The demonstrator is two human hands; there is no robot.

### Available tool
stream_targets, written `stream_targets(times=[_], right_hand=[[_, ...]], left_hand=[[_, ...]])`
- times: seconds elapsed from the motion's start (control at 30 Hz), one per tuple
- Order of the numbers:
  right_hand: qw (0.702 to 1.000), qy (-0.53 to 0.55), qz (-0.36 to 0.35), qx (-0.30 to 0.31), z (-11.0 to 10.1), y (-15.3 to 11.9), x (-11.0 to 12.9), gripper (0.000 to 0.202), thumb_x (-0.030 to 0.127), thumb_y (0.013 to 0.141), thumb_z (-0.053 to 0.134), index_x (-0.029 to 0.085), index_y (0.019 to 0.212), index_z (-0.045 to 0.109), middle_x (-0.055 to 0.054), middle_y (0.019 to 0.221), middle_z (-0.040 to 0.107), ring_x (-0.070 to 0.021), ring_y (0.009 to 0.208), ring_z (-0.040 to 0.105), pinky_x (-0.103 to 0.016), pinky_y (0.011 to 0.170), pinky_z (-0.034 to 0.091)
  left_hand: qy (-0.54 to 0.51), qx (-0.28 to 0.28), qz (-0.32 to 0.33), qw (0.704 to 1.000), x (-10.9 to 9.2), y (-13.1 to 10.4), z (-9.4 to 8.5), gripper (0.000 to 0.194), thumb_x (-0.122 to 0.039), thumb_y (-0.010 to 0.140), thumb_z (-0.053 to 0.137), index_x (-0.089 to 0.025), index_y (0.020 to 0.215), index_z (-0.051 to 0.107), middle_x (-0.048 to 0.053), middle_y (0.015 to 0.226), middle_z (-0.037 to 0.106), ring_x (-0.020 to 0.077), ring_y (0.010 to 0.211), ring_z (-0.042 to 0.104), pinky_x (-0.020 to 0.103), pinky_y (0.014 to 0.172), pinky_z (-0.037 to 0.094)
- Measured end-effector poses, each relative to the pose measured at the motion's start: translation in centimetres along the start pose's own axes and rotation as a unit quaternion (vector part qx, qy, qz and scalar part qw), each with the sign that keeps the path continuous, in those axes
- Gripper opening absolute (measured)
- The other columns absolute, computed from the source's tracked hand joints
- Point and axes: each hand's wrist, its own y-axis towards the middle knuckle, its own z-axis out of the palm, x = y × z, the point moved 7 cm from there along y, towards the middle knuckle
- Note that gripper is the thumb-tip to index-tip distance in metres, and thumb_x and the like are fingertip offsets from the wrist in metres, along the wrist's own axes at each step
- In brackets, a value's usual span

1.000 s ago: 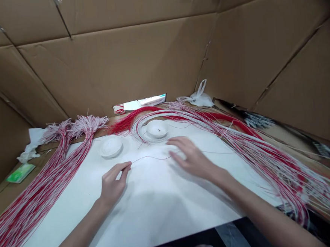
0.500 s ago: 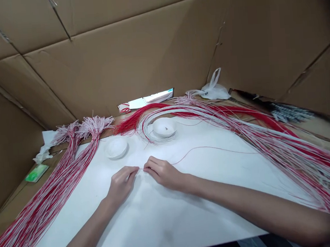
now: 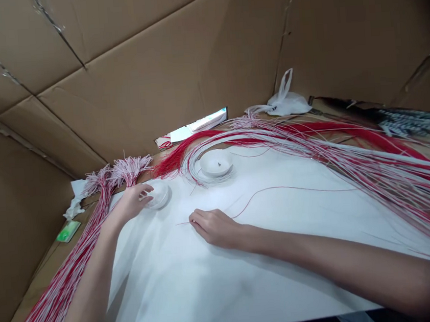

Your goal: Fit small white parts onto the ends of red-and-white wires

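My right hand (image 3: 211, 226) rests low over the white work surface, thumb and fingers pinched on a thin red wire (image 3: 272, 188). A short end of it pokes out to the left of the fingertips, and the rest curves off to the right. My left hand (image 3: 137, 201) is at the left white bowl (image 3: 163, 193), its fingers apart and curved over the near side of the bowl. What lies in that bowl is too pale to make out. A second white bowl (image 3: 210, 167) stands farther right with a small dark thing in it.
A thick bundle of red and white wires (image 3: 71, 274) runs along the left edge. More red and white wires (image 3: 347, 159) arc across the back and right. A white plastic bag (image 3: 288, 103), a green packet (image 3: 68, 231) and cardboard walls (image 3: 150, 77) surround the surface.
My left hand has let go of the red wire's end and moved left and away to the left bowl, its fingers opening. The right hand keeps its pinch, nearly in place.
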Motion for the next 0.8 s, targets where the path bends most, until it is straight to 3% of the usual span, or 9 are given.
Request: stream_targets(times=[0.13, 0.3, 0.8], right_hand=[[1.000, -0.008, -0.002, 0.013, 0.1, 0.0, 0.0, 0.014, 0.016, 0.096, 0.042, 0.017, 0.091, 0.056, -0.003, 0.086, 0.062, -0.0120, 0.062, 0.050, -0.028, 0.055, 0.030], [1.000, -0.014, 0.009, 0.026, 0.1, 0.1, -0.1, 0.013, 0.016, 0.094, 0.044, 0.017, 0.089, 0.056, -0.002, 0.086, 0.061, -0.0112, 0.061, 0.048, -0.028, 0.055, 0.028], [0.999, 0.013, 0.016, 0.037, 0.3, 0.0, -0.2, 0.014, 0.015, 0.093, 0.042, 0.017, 0.089, 0.055, -0.002, 0.087, 0.059, -0.0103, 0.062, 0.045, -0.027, 0.056, 0.027]], left_hand=[[0.010, 0.090, -0.025, 0.996, 2.0, 1.6, 1.9, 0.018, -0.026, 0.070, 0.068, -0.019, 0.085, 0.072, 0.005, 0.075, 0.074, 0.0196, 0.064, 0.067, 0.026, 0.058, 0.051], [0.003, 0.111, -0.038, 0.993, 2.2, 2.2, 3.7, 0.016, -0.026, 0.071, 0.065, -0.017, 0.082, 0.072, 0.005, 0.073, 0.073, 0.0192, 0.065, 0.066, 0.026, 0.060, 0.049], [-0.006, 0.096, -0.035, 0.995, 2.1, 2.2, 2.6, 0.020, -0.026, 0.077, 0.057, -0.015, 0.075, 0.073, 0.004, 0.072, 0.073, 0.0160, 0.063, 0.062, 0.024, 0.062, 0.044]])
